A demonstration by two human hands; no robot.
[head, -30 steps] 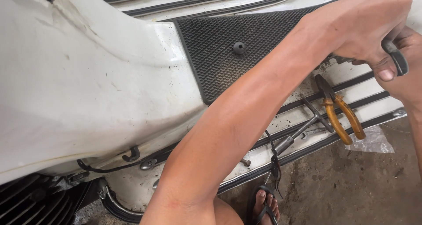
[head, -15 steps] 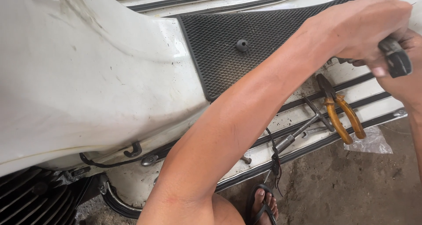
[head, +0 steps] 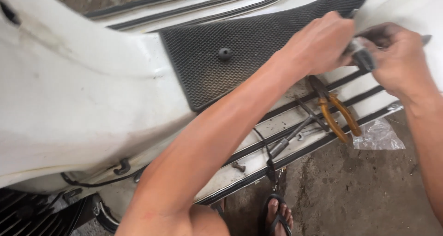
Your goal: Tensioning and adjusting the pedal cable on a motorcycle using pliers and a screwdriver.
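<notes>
— Two hands meet at the top right. What do they grip?
— The left hand point(head: 320, 44) is clenched round a small dark-handled tool point(head: 362, 56), and the right hand point(head: 399, 60) pinches the same tool from the other side, fingers curled tight. Its tip is hidden, so I cannot tell what it works on. It sits over the white scooter floorboard point(head: 295, 120), just past the corner of the black ribbed rubber mat point(head: 249, 56).
— Any change from half a second ago?
— Both hands have come closer together, and the view has shifted so more of the right hand shows.
— And the room around them?
— The orange-handled pliers point(head: 334, 111) lie just below the hands on the black floor strips, with a grey metal wrench point(head: 295, 132) beside them. A crumpled clear plastic bag point(head: 378, 135) lies at the board's edge, on the concrete floor point(head: 360, 194), which is open to the lower right, near a sandalled foot point(head: 277, 215)
</notes>
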